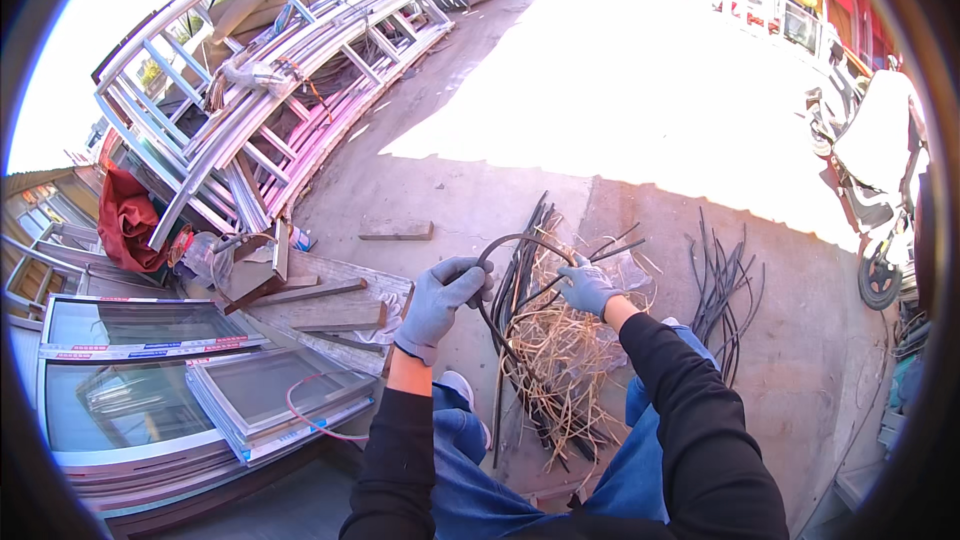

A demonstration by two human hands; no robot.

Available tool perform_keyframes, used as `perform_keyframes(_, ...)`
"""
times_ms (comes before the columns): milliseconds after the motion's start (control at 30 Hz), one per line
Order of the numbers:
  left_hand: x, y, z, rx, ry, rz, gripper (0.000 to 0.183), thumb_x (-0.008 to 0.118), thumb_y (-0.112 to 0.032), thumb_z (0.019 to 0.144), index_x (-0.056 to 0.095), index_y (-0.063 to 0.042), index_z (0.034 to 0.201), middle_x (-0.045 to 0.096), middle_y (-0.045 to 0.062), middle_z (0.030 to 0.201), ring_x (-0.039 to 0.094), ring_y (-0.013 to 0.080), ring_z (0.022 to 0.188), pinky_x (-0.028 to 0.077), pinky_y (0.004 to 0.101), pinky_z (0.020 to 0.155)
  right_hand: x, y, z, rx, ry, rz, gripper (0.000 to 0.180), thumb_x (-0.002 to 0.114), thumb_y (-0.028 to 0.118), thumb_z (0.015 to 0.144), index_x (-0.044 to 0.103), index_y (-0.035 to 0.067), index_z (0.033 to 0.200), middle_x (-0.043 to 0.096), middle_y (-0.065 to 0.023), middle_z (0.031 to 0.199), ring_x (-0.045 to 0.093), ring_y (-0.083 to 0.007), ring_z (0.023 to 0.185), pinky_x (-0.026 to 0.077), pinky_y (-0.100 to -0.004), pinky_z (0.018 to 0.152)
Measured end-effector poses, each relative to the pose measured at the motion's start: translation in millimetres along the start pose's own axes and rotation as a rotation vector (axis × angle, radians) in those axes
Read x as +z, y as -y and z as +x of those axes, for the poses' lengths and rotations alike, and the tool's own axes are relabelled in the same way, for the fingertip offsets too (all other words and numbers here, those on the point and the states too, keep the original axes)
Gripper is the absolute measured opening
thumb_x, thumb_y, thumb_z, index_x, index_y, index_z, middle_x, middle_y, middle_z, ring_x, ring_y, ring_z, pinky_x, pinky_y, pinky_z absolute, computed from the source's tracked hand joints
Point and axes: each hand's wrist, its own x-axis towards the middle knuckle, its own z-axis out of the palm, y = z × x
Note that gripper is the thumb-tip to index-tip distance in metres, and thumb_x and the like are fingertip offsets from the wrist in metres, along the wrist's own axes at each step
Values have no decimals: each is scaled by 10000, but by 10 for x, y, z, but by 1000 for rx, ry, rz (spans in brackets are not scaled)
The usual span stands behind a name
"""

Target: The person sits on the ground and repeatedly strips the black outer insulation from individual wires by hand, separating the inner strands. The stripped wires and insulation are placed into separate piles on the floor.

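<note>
A black flexible strip, perhaps cable or rubber seal, bends in an arch between my two gloved hands. My left hand, in a grey glove, grips it at the left side of the arch. The right end of the arch sits in the fingers of my right hand, gloved alike. Below them on the ground lies a tangled heap of pale tan strips, mixed with clear plastic film. Long black strips run along the heap's left side. A separate bunch of dark strips lies to the right of my legs.
Framed glass panels are stacked at the left, beside a board with wood pieces. A wooden block lies ahead on the concrete. Piled metal frames stand at the far left. A wheeled vehicle is parked at the right.
</note>
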Motion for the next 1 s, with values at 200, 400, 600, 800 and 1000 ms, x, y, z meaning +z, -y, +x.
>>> perform_keyframes(200,-459,-73,-61,329,-319,-393,224,641,-188,1037,696,-16,1170,705,33,920,670,125,807,534,233,710,50,-63,-9,77,194,-104,392,634,202,858,747,66,1208,697,-275,1204,675,-407,1149,532,-464,1006)
perform_keyframes(400,-659,42,-51,444,-407,-573,248,609,-261,1059,648,-94,1237,667,-5,991,641,93,898,525,234,749,135,-447,45,144,228,-181,375,626,202,854,738,36,1171,715,-280,1142,697,-418,1092,558,-460,938)
perform_keyframes(600,-981,47,-69,484,-449,-604,274,613,-258,1057,645,-58,1242,669,2,972,634,111,859,514,206,714,-51,-278,-9,35,270,-89,302,621,220,877,777,113,1113,739,-215,1132,706,-394,1067,541,-438,959)
perform_keyframes(800,-808,-39,-35,482,-505,-525,285,628,-261,1046,645,-54,1242,675,3,984,652,119,864,510,224,707,-817,362,-132,-16,19,-106,325,612,283,926,781,133,1159,751,-186,1114,716,-360,1055,542,-433,963)
perform_keyframes(1000,-716,-27,-53,455,-624,-399,253,647,-249,1029,656,-72,1210,695,14,1005,665,116,859,486,234,674,-850,633,-316,-90,-53,-28,347,655,266,924,746,76,1200,754,-175,1099,723,-343,1028,560,-428,911)
